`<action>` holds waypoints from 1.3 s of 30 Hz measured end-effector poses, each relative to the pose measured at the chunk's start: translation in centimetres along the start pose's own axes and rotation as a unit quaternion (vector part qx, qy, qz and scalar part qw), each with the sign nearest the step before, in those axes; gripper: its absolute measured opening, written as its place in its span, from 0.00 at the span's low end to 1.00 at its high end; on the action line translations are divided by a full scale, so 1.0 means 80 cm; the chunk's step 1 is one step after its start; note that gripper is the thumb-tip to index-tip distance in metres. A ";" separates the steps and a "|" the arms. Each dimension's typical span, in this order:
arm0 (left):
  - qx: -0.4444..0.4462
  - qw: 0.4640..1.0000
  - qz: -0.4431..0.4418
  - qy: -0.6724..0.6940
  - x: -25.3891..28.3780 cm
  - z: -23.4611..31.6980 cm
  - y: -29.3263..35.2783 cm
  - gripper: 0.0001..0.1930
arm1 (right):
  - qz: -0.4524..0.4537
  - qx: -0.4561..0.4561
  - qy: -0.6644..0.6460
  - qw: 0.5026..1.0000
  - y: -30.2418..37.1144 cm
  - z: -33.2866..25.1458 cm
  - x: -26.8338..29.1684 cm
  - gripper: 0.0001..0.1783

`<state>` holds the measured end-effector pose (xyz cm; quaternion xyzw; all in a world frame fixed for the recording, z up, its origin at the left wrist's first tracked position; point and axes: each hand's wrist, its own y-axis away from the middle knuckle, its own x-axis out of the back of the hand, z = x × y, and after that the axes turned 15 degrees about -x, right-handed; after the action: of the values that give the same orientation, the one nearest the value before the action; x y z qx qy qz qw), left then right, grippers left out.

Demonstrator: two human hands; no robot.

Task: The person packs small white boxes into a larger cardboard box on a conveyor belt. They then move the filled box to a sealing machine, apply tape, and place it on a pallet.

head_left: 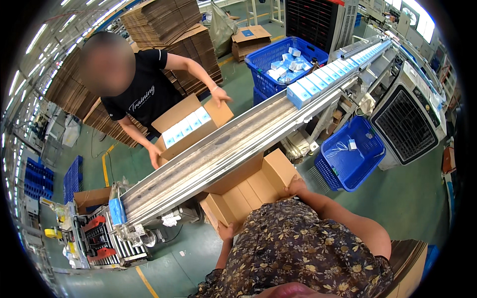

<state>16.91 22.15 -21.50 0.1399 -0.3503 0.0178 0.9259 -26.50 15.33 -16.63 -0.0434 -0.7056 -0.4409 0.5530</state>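
Observation:
An open cardboard box (248, 193) with nothing in it rests against my front, by the near side of the conveyor belt (198, 156). My left hand (226, 231) grips the box's left end, fingers curled over its edge. At the opposite end, my right hand (295, 186) is closed on the box's right wall. A row of small white and blue cartons (320, 77) stands on the upper right stretch of the belt. Across from me, a co-worker in a black shirt has both hands on another cardboard box (186, 102), which holds a row of similar cartons (186, 126).
Beyond the belt stands a blue basket (258, 64) of loose cartons. A second blue basket (343, 174) sits at my right, near an air cooler (410, 124). A roller table (121, 243) adjoins the belt's left end. Flattened cardboard stacks (194, 47) rise behind the co-worker.

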 end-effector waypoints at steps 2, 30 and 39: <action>0.002 1.000 0.018 -0.012 -0.002 0.006 0.005 0.49 | -0.011 -0.003 -0.001 1.000 0.000 -0.002 0.002 0.65; 0.022 0.973 -0.140 -0.183 0.065 0.041 -0.054 0.33 | 0.218 0.169 -0.334 0.901 -0.148 0.031 0.282 0.20; -0.260 0.962 -0.087 0.020 0.097 0.421 -0.105 0.20 | 0.465 0.086 -0.008 0.881 -0.287 0.008 0.500 0.27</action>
<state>2.17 4.43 5.64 -0.0757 -0.3106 -0.1516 0.9353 -54.94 -15.22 2.94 -0.3221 -0.6438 -0.0702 0.6906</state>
